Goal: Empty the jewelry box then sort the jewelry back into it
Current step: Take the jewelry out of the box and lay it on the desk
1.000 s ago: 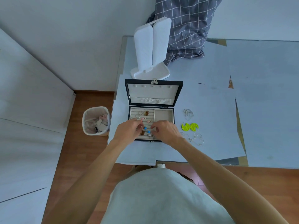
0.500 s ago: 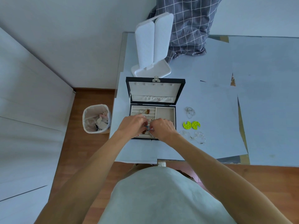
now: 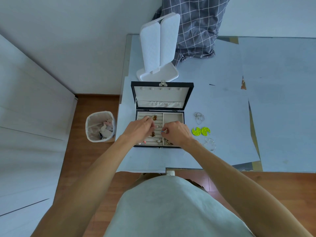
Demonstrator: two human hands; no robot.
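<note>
The black jewelry box [image 3: 162, 85] stands open on the table, lid upright, cream lining inside. Its ring-roll section holds several small pieces, among them a brown earring [image 3: 154, 117]. My left hand [image 3: 139, 129] hovers over the rolls with fingers curled together at the tips; what they hold is hidden. My right hand [image 3: 177, 133] pinches a small blue piece [image 3: 162, 132] over the box's middle divider. On the table right of the box lie two lime-green disc earrings [image 3: 201, 131], silver hoops [image 3: 199, 117] and thin wire earrings [image 3: 209, 143].
A white folding stand [image 3: 158, 48] rises behind the box, with grey checked fabric [image 3: 196, 26] beyond it. A small bin [image 3: 100, 128] with rubbish stands on the wooden floor left of the table. The table edge [image 3: 188, 168] runs close to my body.
Both hands moved slightly apart and further into the box; the right hand now lifts a blue piece off the rolls, and the view shifted a little.
</note>
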